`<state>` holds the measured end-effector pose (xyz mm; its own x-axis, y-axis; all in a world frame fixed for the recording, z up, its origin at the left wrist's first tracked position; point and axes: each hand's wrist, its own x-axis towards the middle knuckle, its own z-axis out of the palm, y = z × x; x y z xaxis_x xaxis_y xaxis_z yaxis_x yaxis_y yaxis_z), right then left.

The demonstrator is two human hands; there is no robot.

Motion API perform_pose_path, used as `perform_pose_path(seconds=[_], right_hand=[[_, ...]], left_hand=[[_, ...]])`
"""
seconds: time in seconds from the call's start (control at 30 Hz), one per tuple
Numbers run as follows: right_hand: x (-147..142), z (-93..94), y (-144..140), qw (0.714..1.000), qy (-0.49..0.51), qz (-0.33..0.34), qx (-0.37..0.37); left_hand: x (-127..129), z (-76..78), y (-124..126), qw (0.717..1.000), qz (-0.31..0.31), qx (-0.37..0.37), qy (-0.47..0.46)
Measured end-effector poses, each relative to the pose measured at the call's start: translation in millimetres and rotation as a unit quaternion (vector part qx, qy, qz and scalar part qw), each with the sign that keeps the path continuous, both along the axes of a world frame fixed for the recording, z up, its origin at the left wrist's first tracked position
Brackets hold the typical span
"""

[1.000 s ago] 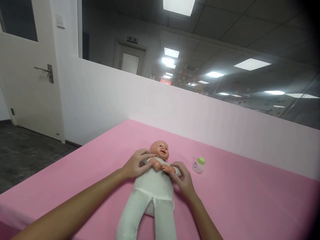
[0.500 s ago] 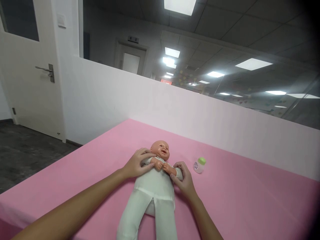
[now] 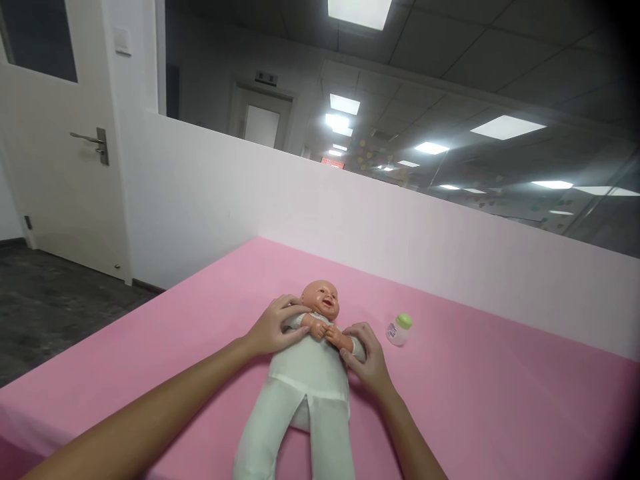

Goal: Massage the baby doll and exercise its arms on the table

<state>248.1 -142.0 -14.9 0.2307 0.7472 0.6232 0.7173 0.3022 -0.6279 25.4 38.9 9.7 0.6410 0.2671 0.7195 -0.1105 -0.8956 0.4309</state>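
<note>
Hands (image 3: pixel 320 347) grip doll (image 3: pixel 310 373); bottle (image 3: pixel 399 330) lies just beside.

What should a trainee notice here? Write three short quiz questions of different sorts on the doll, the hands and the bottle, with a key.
1. True or false: the doll lies face up on the pink table.
2. Which hand is nearer the small bottle? A) left hand B) right hand
3. Fill in: the bottle's cap is ____ in colour.

Key:
1. True; its face points up and both hands rest on its upper arms by the shoulders.
2. B; the bottle lies apart from the right hand, touched by neither.
3. Green.
</note>
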Motion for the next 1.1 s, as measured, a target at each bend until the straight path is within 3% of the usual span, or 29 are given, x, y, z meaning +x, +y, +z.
perform_pose_path(seconds=[1.1], right_hand=[[-2.2,1.4,0.5,0.999,-0.01,-0.005,0.03]], left_hand=[[-0.9,-1.5,0.2,1.0,-0.008,0.006,-0.004]])
